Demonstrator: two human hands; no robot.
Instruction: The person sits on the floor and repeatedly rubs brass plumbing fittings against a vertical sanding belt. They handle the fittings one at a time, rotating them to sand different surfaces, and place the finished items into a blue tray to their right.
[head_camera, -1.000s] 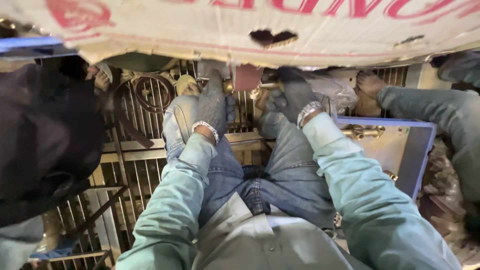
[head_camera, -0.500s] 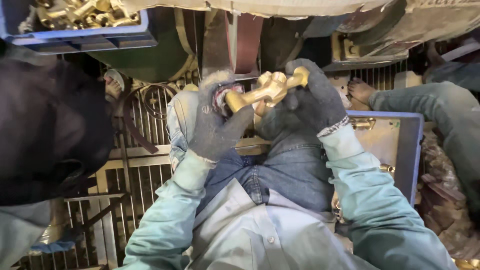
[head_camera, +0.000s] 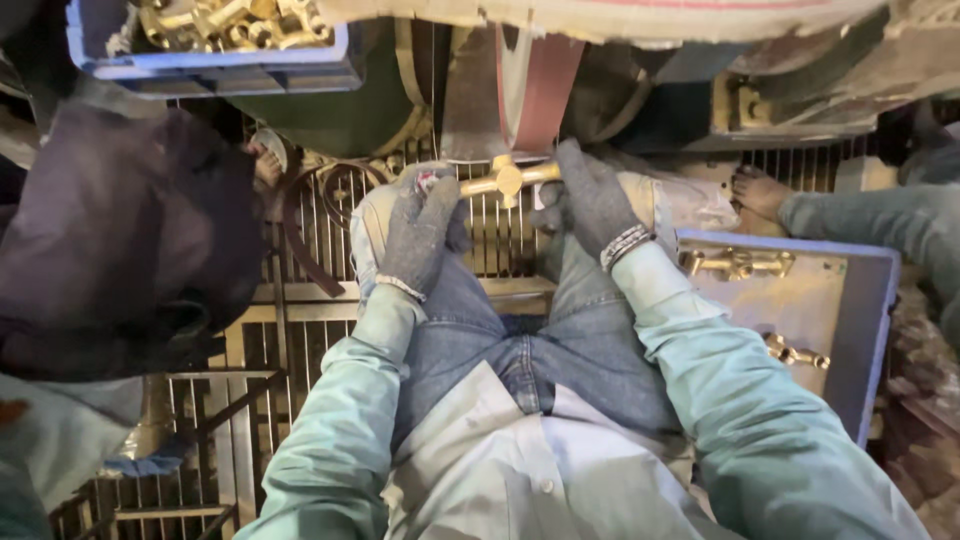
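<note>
Both my hands wear grey knit gloves. My left hand (head_camera: 420, 230) grips one end of a brass fitting (head_camera: 508, 178) and my right hand (head_camera: 590, 195) grips the other end. The fitting is a shiny gold cross-shaped piece, held level just in front of a reddish-brown sanding belt (head_camera: 535, 85) that runs upright on a machine. I cannot tell whether the fitting touches the belt. My knees in blue jeans are below my hands.
A blue tray (head_camera: 860, 330) at my right holds a few brass fittings (head_camera: 738, 264). A blue crate (head_camera: 200, 60) of several brass parts sits at the upper left. A metal grate floor (head_camera: 300, 350) lies underneath. Another person's bare foot (head_camera: 760, 192) is at the right, a dark-clothed person at the left.
My hands moved the brass fitting down and forward from near my chest to the belt. The view also tilted, bringing the belt and crate into sight.
</note>
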